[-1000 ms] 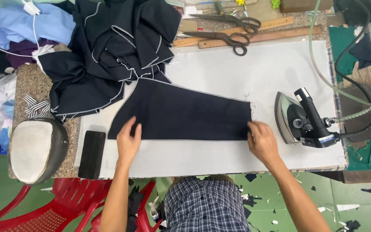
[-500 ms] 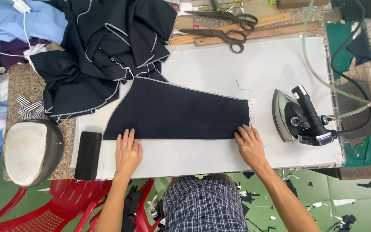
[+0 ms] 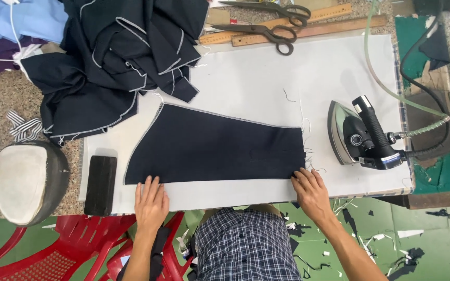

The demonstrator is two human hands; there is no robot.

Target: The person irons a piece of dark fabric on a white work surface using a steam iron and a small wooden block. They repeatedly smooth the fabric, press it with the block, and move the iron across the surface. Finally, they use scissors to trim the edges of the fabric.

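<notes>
Single view, head-worn. We look almost straight down from above our own torso onto the white pressing table [image 3: 266,78], at about arm's reach. Its near edge sits low in frame, with our checked shirt [image 3: 246,244] and the green floor [image 3: 433,244] below it. The far edge, with the wooden ruler [image 3: 334,27], runs along the top. The frame spans from the padded pressing ham [image 3: 27,179] at left to the iron [image 3: 363,132] at right. No second view shares this ground.
</notes>
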